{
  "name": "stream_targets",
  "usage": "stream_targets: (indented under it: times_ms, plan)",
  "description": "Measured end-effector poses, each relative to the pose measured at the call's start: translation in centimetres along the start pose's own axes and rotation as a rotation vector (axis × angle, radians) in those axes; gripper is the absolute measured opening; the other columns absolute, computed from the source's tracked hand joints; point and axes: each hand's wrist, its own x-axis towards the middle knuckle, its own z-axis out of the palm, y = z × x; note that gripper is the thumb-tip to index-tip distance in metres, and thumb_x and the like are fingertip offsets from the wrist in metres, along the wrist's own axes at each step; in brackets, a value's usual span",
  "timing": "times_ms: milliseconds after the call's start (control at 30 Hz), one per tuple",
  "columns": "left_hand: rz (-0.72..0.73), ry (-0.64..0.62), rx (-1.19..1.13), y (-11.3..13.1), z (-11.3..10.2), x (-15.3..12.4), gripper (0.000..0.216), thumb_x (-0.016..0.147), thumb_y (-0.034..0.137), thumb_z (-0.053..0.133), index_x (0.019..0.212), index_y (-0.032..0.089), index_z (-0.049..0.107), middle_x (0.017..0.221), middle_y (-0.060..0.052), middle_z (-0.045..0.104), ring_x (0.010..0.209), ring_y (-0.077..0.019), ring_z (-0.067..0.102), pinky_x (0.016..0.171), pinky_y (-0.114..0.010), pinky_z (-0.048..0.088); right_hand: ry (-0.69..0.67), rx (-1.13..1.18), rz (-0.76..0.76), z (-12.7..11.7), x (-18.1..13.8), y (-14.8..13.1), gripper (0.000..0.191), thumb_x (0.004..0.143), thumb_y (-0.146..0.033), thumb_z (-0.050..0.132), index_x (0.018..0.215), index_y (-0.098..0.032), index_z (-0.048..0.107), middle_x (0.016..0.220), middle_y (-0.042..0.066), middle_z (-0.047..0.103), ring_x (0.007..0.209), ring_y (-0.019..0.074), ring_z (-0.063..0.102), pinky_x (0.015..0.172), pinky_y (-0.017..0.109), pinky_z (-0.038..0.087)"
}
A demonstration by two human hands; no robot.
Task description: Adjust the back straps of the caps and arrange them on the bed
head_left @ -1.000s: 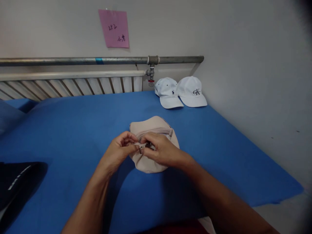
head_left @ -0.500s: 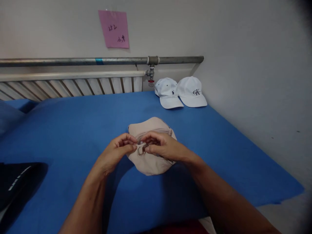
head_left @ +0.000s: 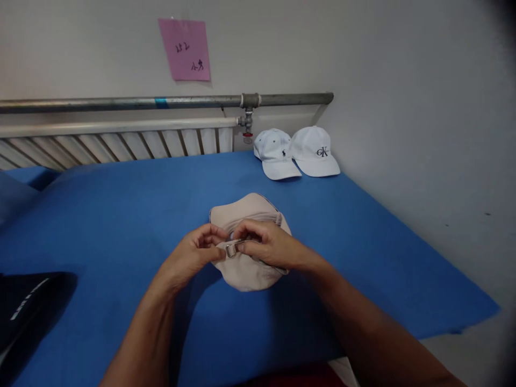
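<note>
A beige cap (head_left: 245,274) lies on the blue-covered surface in front of me, its brim pointing away and its back strap towards me. A small metal buckle (head_left: 230,250) sits on the strap, between my two hands. My left hand (head_left: 195,250) pinches the strap just left of the buckle, thumb on the near side. On the other side my right hand (head_left: 268,242) grips the strap right of the buckle with thumb and fingers. My right fingers hide part of the strap and the cap's opening.
Two white caps, one with a small rider emblem (head_left: 278,153) and one with letters (head_left: 315,150), sit at the back right by the wall. A dark cap (head_left: 30,306) lies at the left. Behind are a radiator (head_left: 121,145) and a metal pipe (head_left: 201,102).
My left thumb has shifted slightly down and left along the strap, and the buckle now lies flatter and shows more plainly. My right hand keeps its grip; the view has shifted slightly.
</note>
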Motion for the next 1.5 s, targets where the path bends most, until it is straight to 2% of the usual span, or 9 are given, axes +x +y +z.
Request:
stream_targets:
  times_ms: [133,233,467,733,933,1100,1233,1367,1500]
  plan:
    - [-0.009,-0.031,0.010,-0.1,0.2,-0.1,0.031,0.059,0.014,0.072,0.088,0.017,0.063,0.076,0.001,0.064,0.068,-0.0122,0.057,0.065,-0.026,0.040,0.017,-0.018,0.040,0.2,0.0,0.2,0.012,0.076,-0.020,0.066,0.083,-0.017,0.058,0.075,-0.004,0.055,0.069,0.0099,0.048,0.064,0.022,0.039]
    - [-0.022,-0.054,0.014,-0.2,0.2,-0.1,0.030,0.061,0.015,0.072,0.089,0.017,0.062,0.075,0.002,0.064,0.067,-0.0112,0.055,0.065,-0.025,0.040,0.025,-0.108,0.009,0.4,0.0,0.5,0.010,0.076,-0.018,0.064,0.081,-0.017,0.055,0.072,-0.004,0.052,0.066,0.0090,0.046,0.061,0.021,0.036]
    - [-0.024,-0.073,0.131,-0.2,-0.7,-0.3,0.016,0.080,0.028,0.062,0.092,0.019,0.067,0.084,0.001,0.066,0.077,-0.0114,0.056,0.071,-0.024,0.041,0.052,-0.367,-0.035,1.1,-0.1,0.9,0.006,0.077,-0.015,0.057,0.082,-0.017,0.054,0.070,-0.005,0.054,0.063,0.0086,0.046,0.060,0.022,0.033]
    - [-0.092,-0.137,-0.104,-0.8,-1.8,0.3,0.029,0.065,0.014,0.075,0.093,0.018,0.068,0.084,-0.001,0.072,0.075,-0.0120,0.063,0.074,-0.025,0.045,0.048,-0.254,-0.030,0.7,-0.1,0.6,0.006,0.077,-0.016,0.060,0.079,-0.017,0.054,0.071,-0.005,0.054,0.066,0.0090,0.048,0.061,0.021,0.036]
    - [-0.089,-0.215,-0.099,-1.0,-1.8,0.6,0.032,0.064,0.011,0.075,0.094,0.017,0.067,0.084,-0.002,0.071,0.071,-0.0120,0.063,0.073,-0.027,0.045,0.002,-0.185,-0.028,0.4,-0.1,0.8,0.007,0.078,-0.012,0.059,0.083,-0.017,0.058,0.076,-0.003,0.058,0.069,0.0097,0.052,0.066,0.022,0.039]
    - [-0.039,-0.172,-0.063,-0.7,-1.3,0.5,0.026,0.063,0.013,0.075,0.087,0.016,0.067,0.075,0.001,0.068,0.065,-0.0099,0.058,0.065,-0.024,0.043,-0.028,-0.127,-0.032,0.0,-0.1,0.7,0.007,0.079,-0.013,0.058,0.086,-0.016,0.059,0.079,-0.002,0.060,0.072,0.0108,0.053,0.069,0.023,0.041]
    - [-0.023,-0.139,-0.070,-0.8,-1.3,0.5,0.022,0.063,0.015,0.076,0.084,0.016,0.068,0.074,0.001,0.068,0.066,-0.0096,0.059,0.067,-0.022,0.043,-0.034,-0.110,-0.036,-0.1,-0.1,0.4,0.008,0.079,-0.014,0.058,0.087,-0.017,0.059,0.081,-0.001,0.061,0.076,0.0120,0.056,0.072,0.024,0.043]
    - [0.042,-0.067,-0.067,-1.2,-1.8,0.5,0.023,0.069,0.020,0.075,0.091,0.020,0.069,0.076,0.002,0.068,0.070,-0.0089,0.059,0.069,-0.021,0.043,-0.014,-0.123,-0.061,-0.2,-0.2,0.6,0.016,0.078,-0.008,0.057,0.091,-0.017,0.060,0.090,0.001,0.065,0.083,0.0129,0.058,0.075,0.025,0.044]
    - [0.121,-0.070,-0.004,-1.3,-2.0,0.5,0.024,0.076,0.025,0.072,0.100,0.023,0.069,0.084,0.001,0.067,0.076,-0.0097,0.058,0.071,-0.021,0.044,-0.046,-0.125,-0.126,-0.2,-0.2,0.7,0.013,0.079,-0.008,0.056,0.087,-0.017,0.060,0.085,-0.001,0.063,0.079,0.0112,0.058,0.072,0.023,0.043]
